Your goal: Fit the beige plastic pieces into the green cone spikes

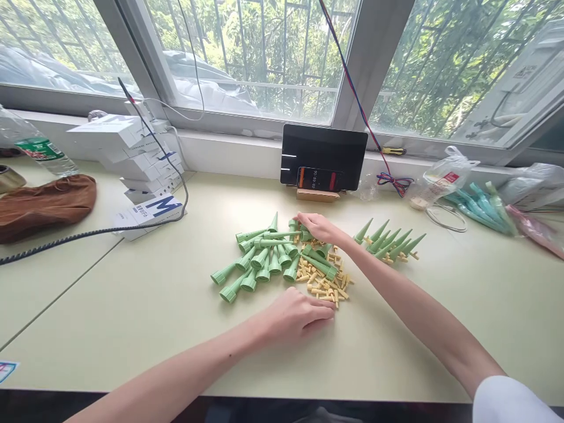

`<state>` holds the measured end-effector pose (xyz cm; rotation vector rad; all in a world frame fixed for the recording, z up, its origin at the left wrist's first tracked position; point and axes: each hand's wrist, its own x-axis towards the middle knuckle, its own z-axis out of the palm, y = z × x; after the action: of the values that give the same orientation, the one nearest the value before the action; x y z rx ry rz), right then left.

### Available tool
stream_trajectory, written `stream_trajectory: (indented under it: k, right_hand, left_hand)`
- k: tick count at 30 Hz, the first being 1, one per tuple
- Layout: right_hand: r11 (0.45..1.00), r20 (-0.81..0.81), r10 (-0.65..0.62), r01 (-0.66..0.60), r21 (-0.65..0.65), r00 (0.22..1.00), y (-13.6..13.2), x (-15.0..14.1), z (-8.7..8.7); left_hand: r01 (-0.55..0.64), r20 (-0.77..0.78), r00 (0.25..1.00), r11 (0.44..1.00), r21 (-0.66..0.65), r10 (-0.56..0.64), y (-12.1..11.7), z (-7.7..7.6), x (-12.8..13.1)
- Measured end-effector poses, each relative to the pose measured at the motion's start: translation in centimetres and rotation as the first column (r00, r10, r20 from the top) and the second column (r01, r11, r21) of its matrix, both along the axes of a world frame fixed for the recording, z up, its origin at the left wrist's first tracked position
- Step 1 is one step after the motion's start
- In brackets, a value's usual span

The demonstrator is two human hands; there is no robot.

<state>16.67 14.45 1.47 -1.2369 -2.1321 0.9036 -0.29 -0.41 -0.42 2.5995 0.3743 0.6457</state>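
"Where does this view come from?"

"A single camera on the person's head, facing forward and down across a bench (145, 311) toward the windows (259, 53)."

"And how near?"

"Close above the bench's near edge, which runs along the bottom, with the left hand (302, 311) and right hand (321, 228) near mid-frame."

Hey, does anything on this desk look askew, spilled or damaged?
The white boxes on the left look askew: they're stacked unevenly, with upper ones jutting out sideways. The yellow pegs beside the left hand are jumbled, but heaped together, so that doesn't look like a spill. I see no clear damage.
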Motion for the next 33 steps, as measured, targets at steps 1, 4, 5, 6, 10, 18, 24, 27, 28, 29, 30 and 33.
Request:
stream_trajectory:
  k: [1,4,5,6,10,18,24,27,28,29,30,33]
  right_hand:
    - [1.0,0.001,0.006,-0.005,-0.009,1.0,-0.2,0.0,0.1]
    - [0.999,0.002,0.017,-0.017,-0.029,1.0,-0.6,0.0,0.3]
    - [0.999,0.001,0.018,-0.018,-0.027,1.0,-0.7,0.0,0.4]
    - [1.0,-0.003,0.019,-0.019,-0.02,1.0,-0.9,0.1,0.4]
    - [0.999,-0.008,0.008,-0.008,0.037,1.0,-1.2,0.3,0.1]
    - [0.999,-0.057,-0.015,0.017,0.039,0.998,-0.7,2.0,-0.2]
    - [0.999,-0.021,-0.045,0.044,-0.005,0.999,-0.9,3.6,1.2]
    - [0.998,0.093,-0.038,0.033,0.052,0.995,-1.2,3.8,2.0]
    - [0.997,0.134,-0.028,0.019,0.072,0.991,-1.3,3.8,2.2]
    - [0.996,0.177,-0.013,-0.002,0.087,0.984,-1.4,3.7,2.4]
    - [0.995,0.218,0.007,-0.028,0.092,0.976,-1.5,3.7,2.5]
    - [0.991,0.325,0.068,-0.101,0.086,0.943,-1.7,3.7,2.7]
  left_hand:
    - [-0.002,0.004,1.0,1.0,-0.001,0.002,0.0,0.0,0.0]
    - [-0.002,0.013,1.0,1.0,-0.004,0.002,-0.1,-0.2,0.0]
    - [0.0,0.013,1.0,1.0,-0.003,0.0,-0.1,-0.2,0.0]
    - [0.0,0.012,1.0,1.0,-0.002,0.0,-0.1,-0.2,0.0]
    - [-0.004,0.01,1.0,1.0,0.004,0.004,-0.2,-0.1,-0.1]
    - [-0.007,0.02,1.0,1.0,0.018,0.007,-0.2,0.0,-0.1]
    - [-0.018,0.014,1.0,0.998,0.059,0.017,-0.2,0.2,-0.2]
    - [-0.031,0.018,0.999,0.994,0.104,0.029,-0.3,0.5,-0.3]
    - [-0.04,0.026,0.999,0.992,0.12,0.037,-0.3,0.6,-0.3]
    - [-0.051,0.036,0.998,0.989,0.136,0.047,-0.3,0.6,-0.4]
    - [-0.064,0.046,0.997,0.987,0.15,0.057,-0.2,0.6,-0.4]
    - [-0.123,0.077,0.991,0.977,0.177,0.111,-0.1,0.7,-0.5]
